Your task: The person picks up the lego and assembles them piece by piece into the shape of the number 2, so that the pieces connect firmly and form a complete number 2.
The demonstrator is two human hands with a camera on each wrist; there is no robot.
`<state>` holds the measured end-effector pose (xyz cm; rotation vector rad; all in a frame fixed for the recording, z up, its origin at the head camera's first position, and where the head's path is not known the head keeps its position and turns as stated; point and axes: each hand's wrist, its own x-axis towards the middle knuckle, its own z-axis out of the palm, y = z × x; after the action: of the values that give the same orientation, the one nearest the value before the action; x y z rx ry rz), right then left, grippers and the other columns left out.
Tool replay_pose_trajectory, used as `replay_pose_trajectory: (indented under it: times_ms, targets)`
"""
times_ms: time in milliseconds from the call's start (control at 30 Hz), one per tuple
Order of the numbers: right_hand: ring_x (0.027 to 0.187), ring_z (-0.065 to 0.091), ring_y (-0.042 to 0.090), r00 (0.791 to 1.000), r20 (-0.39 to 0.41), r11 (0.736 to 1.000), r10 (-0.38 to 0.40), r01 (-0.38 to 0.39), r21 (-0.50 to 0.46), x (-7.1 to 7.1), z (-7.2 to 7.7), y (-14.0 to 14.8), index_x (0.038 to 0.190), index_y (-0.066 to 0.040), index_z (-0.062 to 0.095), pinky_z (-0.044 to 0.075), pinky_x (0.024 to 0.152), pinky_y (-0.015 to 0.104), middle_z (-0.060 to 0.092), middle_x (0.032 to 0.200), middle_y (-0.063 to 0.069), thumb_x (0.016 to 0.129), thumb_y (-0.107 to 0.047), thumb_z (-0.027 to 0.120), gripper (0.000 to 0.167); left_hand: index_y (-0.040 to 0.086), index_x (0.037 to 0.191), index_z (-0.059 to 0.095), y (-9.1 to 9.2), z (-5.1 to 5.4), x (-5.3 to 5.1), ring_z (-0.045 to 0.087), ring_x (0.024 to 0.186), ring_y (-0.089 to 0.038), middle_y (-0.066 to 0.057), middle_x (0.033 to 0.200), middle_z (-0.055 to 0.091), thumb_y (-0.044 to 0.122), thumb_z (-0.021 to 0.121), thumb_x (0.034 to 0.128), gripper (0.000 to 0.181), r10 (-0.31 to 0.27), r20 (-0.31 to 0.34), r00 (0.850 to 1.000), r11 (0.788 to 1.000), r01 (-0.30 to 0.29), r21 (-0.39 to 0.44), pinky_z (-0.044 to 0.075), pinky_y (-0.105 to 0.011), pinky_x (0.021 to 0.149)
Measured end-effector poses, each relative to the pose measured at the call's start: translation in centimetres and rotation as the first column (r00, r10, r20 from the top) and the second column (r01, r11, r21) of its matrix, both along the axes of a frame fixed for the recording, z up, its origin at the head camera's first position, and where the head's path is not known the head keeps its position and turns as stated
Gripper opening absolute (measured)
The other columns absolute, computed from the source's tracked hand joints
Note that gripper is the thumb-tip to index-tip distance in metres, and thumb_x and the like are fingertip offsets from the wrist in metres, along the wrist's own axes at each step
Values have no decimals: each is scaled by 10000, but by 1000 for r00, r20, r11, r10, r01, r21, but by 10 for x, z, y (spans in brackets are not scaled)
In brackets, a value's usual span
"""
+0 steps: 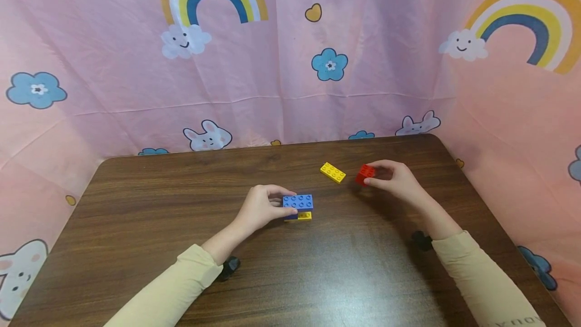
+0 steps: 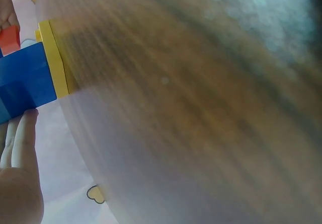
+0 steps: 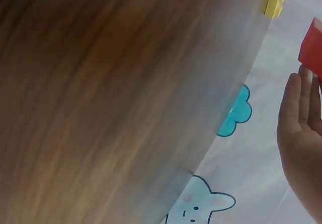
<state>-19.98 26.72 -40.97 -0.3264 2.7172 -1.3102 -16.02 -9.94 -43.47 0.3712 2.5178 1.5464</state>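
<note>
My left hand (image 1: 260, 208) grips a blue toy brick (image 1: 297, 202) with round studs on top, thumb on the near side and fingers at the far side. Under the blue brick is a flat yellow brick (image 1: 306, 216), partly covered by it; the left wrist view has the yellow piece (image 2: 54, 60) against the blue one's lower side. Farther right, my right hand (image 1: 401, 180) pinches a red brick (image 1: 364, 175) between thumb and fingers, above the table. The right wrist view shows only part of this red brick (image 3: 312, 50).
A second flat yellow brick (image 1: 333, 172) lies studs up on the brown wooden table (image 1: 190, 185), between the two hands and farther back. Behind the table's far edge hangs a pink patterned cloth (image 1: 290, 74), which also runs along both sides.
</note>
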Motion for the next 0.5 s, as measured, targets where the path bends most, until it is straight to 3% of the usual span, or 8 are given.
replay_pose_trajectory:
  times_ms: [200,400,500]
  targets:
    - [1121,731,415,1000,0,1000,13,-13,-5,0,1,-9,1342,61,657,649,958,342,706,1286,292,974,-121,783,429,52,1132,818,0,1,0,798,1065,-305,-192,1225,776,98,918,837,315,1,-1,1000,1000,-1,8,674,-349,865]
    - [1097,741,394,1000,1,999,26,-26,-30,0,-1,-16,1339,53,665,637,917,253,707,1286,284,969,-124,790,429,50,1135,817,0,0,0,799,1063,-299,-191,1219,778,102,917,839,317,-1,5,1000,1000,1,16,674,-345,866]
    - [1097,740,387,999,7,999,31,-31,-39,1,-1,-19,1343,45,665,640,925,267,705,1295,277,969,-133,792,433,47,1136,816,0,0,0,799,1063,-299,-188,1217,778,106,917,840,318,-3,7,1000,1000,3,19,673,-349,873]
